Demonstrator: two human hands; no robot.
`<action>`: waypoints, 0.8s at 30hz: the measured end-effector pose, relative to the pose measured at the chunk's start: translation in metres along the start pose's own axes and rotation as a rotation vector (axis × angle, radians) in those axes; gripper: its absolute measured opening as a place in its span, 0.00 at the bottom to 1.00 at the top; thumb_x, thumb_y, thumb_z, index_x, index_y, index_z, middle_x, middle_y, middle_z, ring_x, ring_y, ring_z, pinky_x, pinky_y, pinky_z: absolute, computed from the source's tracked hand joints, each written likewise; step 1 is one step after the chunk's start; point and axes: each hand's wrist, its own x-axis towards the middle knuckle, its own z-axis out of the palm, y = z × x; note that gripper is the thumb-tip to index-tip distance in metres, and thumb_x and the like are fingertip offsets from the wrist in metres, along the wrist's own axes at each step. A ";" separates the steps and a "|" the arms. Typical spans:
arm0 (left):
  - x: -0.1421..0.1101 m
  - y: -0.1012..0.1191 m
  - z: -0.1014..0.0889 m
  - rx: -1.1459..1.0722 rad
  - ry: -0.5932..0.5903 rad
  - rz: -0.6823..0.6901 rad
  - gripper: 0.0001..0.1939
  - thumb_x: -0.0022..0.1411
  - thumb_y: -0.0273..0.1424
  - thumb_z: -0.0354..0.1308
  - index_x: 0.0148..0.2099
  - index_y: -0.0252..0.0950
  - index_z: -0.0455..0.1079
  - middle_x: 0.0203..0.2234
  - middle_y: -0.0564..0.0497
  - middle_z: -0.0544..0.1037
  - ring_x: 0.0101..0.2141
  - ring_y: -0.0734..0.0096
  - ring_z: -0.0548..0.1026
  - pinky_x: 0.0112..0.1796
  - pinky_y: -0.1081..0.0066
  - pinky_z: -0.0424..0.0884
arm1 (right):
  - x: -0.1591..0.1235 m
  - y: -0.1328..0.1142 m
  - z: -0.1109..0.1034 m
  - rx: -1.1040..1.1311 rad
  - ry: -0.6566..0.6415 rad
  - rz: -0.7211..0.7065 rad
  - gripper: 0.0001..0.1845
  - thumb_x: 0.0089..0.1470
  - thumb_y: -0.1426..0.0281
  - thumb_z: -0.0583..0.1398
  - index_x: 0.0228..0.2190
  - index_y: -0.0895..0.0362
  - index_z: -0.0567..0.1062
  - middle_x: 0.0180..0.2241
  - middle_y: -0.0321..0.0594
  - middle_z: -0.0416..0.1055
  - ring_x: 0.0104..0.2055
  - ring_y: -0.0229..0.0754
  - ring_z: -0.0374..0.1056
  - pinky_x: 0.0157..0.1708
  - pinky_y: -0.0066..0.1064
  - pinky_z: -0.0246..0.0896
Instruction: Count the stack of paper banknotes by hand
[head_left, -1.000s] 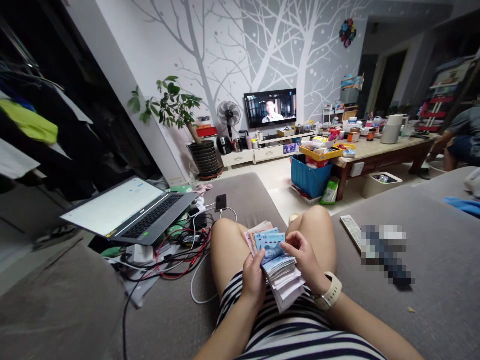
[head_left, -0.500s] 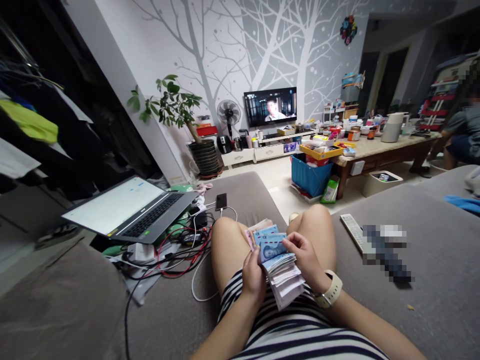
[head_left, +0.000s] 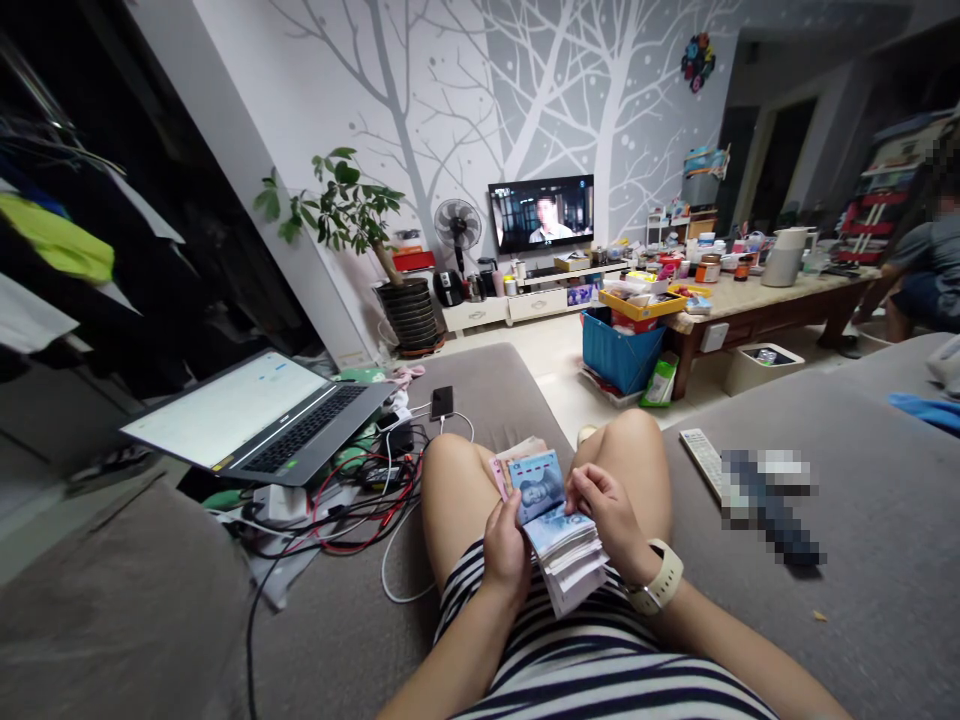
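Now my left hand clasps the wad of banknotes over my lap, a blue note standing up in front of pinkish notes. My right hand has its fingertips bunched at the blue money's right side; whether they pinch any, I can't tell. Off left, an open laptop sits by tangled cables.
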 end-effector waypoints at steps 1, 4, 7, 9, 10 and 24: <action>0.000 0.000 0.000 -0.007 -0.004 -0.008 0.17 0.50 0.35 0.59 0.41 0.32 0.74 0.33 0.44 0.81 0.40 0.56 0.76 0.43 0.60 0.68 | 0.000 -0.001 0.000 -0.011 -0.001 -0.008 0.19 0.51 0.55 0.58 0.21 0.57 0.66 0.17 0.32 0.63 0.20 0.34 0.55 0.22 0.27 0.48; -0.001 0.001 0.001 -0.012 -0.015 -0.033 0.19 0.49 0.33 0.60 0.45 0.32 0.72 0.33 0.45 0.81 0.40 0.56 0.76 0.43 0.59 0.69 | -0.001 -0.003 0.000 -0.048 0.021 -0.034 0.16 0.47 0.58 0.62 0.21 0.57 0.66 0.18 0.32 0.62 0.22 0.35 0.55 0.24 0.27 0.50; -0.003 0.003 0.002 -0.008 -0.029 -0.049 0.20 0.49 0.32 0.61 0.46 0.31 0.72 0.31 0.44 0.81 0.39 0.55 0.77 0.43 0.59 0.69 | 0.000 -0.004 0.000 -0.051 0.062 -0.042 0.16 0.43 0.60 0.65 0.23 0.57 0.66 0.20 0.31 0.60 0.24 0.35 0.55 0.25 0.27 0.51; -0.004 0.004 0.002 -0.008 -0.049 -0.050 0.21 0.49 0.32 0.61 0.47 0.31 0.71 0.30 0.44 0.81 0.39 0.55 0.77 0.43 0.58 0.69 | 0.001 -0.003 0.000 -0.036 0.084 -0.044 0.17 0.41 0.60 0.66 0.24 0.57 0.66 0.22 0.31 0.60 0.25 0.35 0.56 0.27 0.27 0.52; -0.005 0.004 0.002 -0.007 -0.061 -0.050 0.21 0.49 0.32 0.61 0.47 0.31 0.71 0.30 0.44 0.81 0.39 0.55 0.77 0.43 0.59 0.69 | 0.001 -0.002 -0.001 -0.029 0.090 -0.042 0.17 0.41 0.60 0.66 0.25 0.57 0.66 0.23 0.31 0.60 0.26 0.35 0.56 0.27 0.27 0.52; -0.003 0.002 0.001 0.016 0.031 -0.036 0.19 0.48 0.35 0.61 0.43 0.31 0.73 0.30 0.44 0.81 0.39 0.56 0.76 0.43 0.60 0.68 | 0.002 0.003 -0.001 -0.012 0.036 0.001 0.18 0.44 0.57 0.63 0.21 0.57 0.64 0.20 0.30 0.58 0.23 0.34 0.52 0.24 0.27 0.49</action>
